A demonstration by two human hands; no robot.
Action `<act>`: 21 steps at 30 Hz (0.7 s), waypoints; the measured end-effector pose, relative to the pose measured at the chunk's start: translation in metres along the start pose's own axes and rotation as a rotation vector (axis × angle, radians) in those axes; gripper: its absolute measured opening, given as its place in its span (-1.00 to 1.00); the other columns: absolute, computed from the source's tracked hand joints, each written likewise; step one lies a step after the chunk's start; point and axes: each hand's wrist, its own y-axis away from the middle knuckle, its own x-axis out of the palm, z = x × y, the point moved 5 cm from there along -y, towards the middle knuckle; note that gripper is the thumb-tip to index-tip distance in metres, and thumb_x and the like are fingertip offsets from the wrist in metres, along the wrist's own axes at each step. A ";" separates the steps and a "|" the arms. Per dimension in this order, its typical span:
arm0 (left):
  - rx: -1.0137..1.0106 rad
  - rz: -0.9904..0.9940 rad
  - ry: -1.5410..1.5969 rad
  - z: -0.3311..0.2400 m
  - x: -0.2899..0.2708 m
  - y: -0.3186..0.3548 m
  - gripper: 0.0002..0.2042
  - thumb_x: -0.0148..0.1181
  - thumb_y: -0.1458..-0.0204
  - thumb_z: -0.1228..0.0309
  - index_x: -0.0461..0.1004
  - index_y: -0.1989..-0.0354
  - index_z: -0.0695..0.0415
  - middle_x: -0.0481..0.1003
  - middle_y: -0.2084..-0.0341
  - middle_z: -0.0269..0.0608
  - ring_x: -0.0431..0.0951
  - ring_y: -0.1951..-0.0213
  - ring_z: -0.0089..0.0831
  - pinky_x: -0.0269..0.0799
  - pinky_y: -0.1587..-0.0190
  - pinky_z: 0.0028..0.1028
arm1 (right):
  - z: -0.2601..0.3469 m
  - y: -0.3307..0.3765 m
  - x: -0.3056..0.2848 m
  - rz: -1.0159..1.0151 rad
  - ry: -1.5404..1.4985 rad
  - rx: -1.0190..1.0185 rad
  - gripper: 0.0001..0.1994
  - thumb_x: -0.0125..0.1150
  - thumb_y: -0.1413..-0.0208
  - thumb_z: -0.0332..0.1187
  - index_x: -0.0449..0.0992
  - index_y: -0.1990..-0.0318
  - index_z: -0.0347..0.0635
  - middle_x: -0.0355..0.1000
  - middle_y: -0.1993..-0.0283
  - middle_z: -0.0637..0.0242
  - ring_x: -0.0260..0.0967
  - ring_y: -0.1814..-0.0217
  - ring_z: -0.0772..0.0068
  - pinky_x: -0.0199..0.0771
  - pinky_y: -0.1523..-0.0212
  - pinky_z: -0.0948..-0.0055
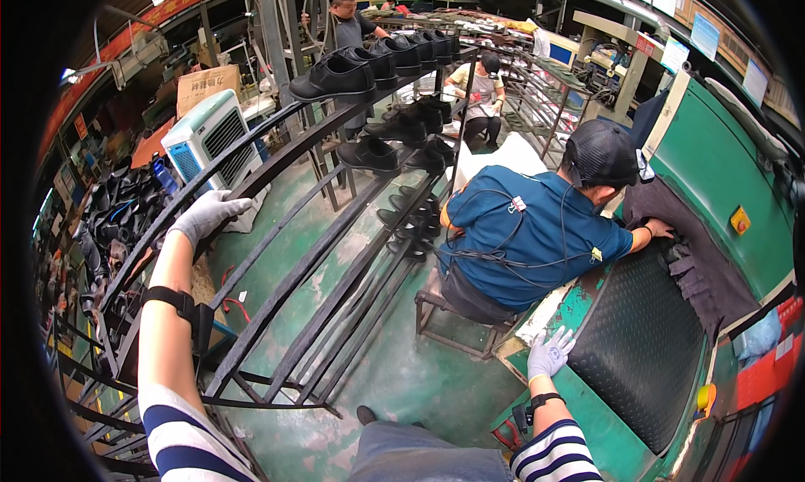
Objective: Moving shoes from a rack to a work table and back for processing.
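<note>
Two gloved hands observed: at nine o'clock, the left hand (210, 217) has its grip curled over the metal rack (281, 156); at four o'clock, the right hand (549, 354), grip released, overlies the green table (587, 406). Black shoes (340, 78) stand on the rack toward twelve o'clock.

PLACE: shoe-factory workshop | CENTRE: metal shoe rack (293, 151), rows of black low-cut shoes (335, 78) | LEFT: heaped dark footwear (113, 222), portable air cooler (214, 138) | RIGHT: green conveyor machine (713, 171), black textured belt (637, 356), seated worker (524, 230) alongside | UNDERFOOT: worn green floor (394, 373)
</note>
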 end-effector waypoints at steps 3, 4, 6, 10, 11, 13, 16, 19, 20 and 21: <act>0.004 0.001 0.006 0.001 0.000 0.000 -0.50 0.37 -0.03 -0.04 0.60 0.22 0.25 0.51 0.45 -0.35 0.45 0.42 -0.55 0.39 0.30 -0.48 | 0.000 0.000 0.000 0.001 0.004 0.000 -0.27 0.00 -0.26 0.07 0.07 -0.49 -0.05 -0.12 -0.60 0.18 -0.19 -0.62 -0.01 0.12 -0.42 -0.02; -0.002 0.000 0.015 0.001 0.000 0.000 -0.50 0.37 -0.03 -0.04 0.60 0.22 0.26 0.51 0.45 -0.36 0.45 0.42 -0.55 0.39 0.30 -0.48 | 0.000 0.000 0.000 -0.004 0.002 0.004 -0.27 0.00 -0.26 0.07 0.07 -0.49 -0.05 -0.12 -0.60 0.18 -0.19 -0.62 -0.01 0.12 -0.42 -0.02; 0.023 0.003 0.004 -0.001 -0.001 0.001 -0.50 0.37 -0.04 -0.04 0.60 0.23 0.26 0.50 0.46 -0.37 0.44 0.42 -0.55 0.38 0.31 -0.48 | 0.000 0.000 -0.001 -0.005 0.012 -0.001 -0.27 0.01 -0.26 0.08 0.09 -0.49 -0.06 -0.12 -0.61 0.18 -0.20 -0.62 -0.02 0.11 -0.43 -0.01; 0.007 -0.011 -0.038 -0.003 -0.002 0.004 -0.48 0.36 -0.02 -0.07 0.59 0.25 0.25 0.50 0.47 -0.37 0.43 0.42 -0.55 0.36 0.31 -0.50 | 0.000 0.001 -0.003 0.002 0.008 0.004 -0.28 0.01 -0.26 0.08 0.10 -0.49 -0.06 -0.12 -0.61 0.18 -0.19 -0.62 -0.02 0.11 -0.43 -0.01; 0.006 -0.010 -0.042 -0.004 -0.002 0.005 -0.47 0.36 -0.02 -0.08 0.59 0.25 0.25 0.49 0.47 -0.37 0.43 0.43 -0.55 0.36 0.31 -0.50 | 0.000 0.001 -0.003 0.005 0.008 0.001 -0.28 0.00 -0.26 0.08 0.10 -0.49 -0.06 -0.12 -0.61 0.19 -0.19 -0.62 -0.02 0.11 -0.42 -0.01; 0.018 -0.011 -0.016 -0.006 -0.001 0.006 -0.50 0.36 -0.03 -0.07 0.59 0.28 0.24 0.49 0.49 -0.38 0.40 0.44 -0.57 0.32 0.34 -0.51 | 0.000 0.001 -0.003 0.009 0.006 0.001 -0.28 0.00 -0.26 0.08 0.10 -0.49 -0.06 -0.12 -0.60 0.19 -0.19 -0.62 -0.02 0.12 -0.42 -0.01; -0.001 -0.014 0.002 -0.006 0.000 0.006 -0.54 0.37 -0.04 -0.03 0.59 0.32 0.22 0.49 0.51 -0.40 0.38 0.46 -0.58 0.29 0.37 -0.52 | 0.000 0.001 -0.004 0.001 0.014 -0.003 -0.28 0.00 -0.26 0.08 0.10 -0.48 -0.07 -0.11 -0.60 0.19 -0.18 -0.62 -0.01 0.13 -0.41 0.00; -0.011 -0.015 0.020 -0.007 0.001 0.007 -0.57 0.37 -0.05 0.00 0.58 0.36 0.21 0.48 0.52 -0.42 0.37 0.48 -0.60 0.27 0.38 -0.52 | 0.000 0.001 -0.004 -0.016 0.005 -0.007 -0.28 0.00 -0.26 0.08 0.11 -0.48 -0.07 -0.10 -0.60 0.19 -0.17 -0.61 -0.01 0.14 -0.40 0.00; -0.015 -0.012 0.027 -0.008 0.001 0.008 -0.57 0.38 -0.04 0.00 0.58 0.36 0.20 0.48 0.53 -0.42 0.37 0.49 -0.60 0.27 0.39 -0.53 | 0.000 0.001 -0.004 -0.020 0.007 -0.012 -0.28 0.00 -0.26 0.08 0.12 -0.48 -0.07 -0.10 -0.59 0.19 -0.17 -0.61 0.00 0.15 -0.40 -0.01; -0.013 -0.013 0.028 -0.009 0.001 0.009 -0.57 0.38 -0.04 0.00 0.58 0.36 0.20 0.48 0.53 -0.42 0.37 0.49 -0.60 0.27 0.39 -0.53 | 0.000 0.001 -0.004 -0.016 0.012 -0.008 -0.28 0.01 -0.26 0.08 0.12 -0.48 -0.07 -0.09 -0.59 0.19 -0.17 -0.61 0.00 0.15 -0.40 -0.01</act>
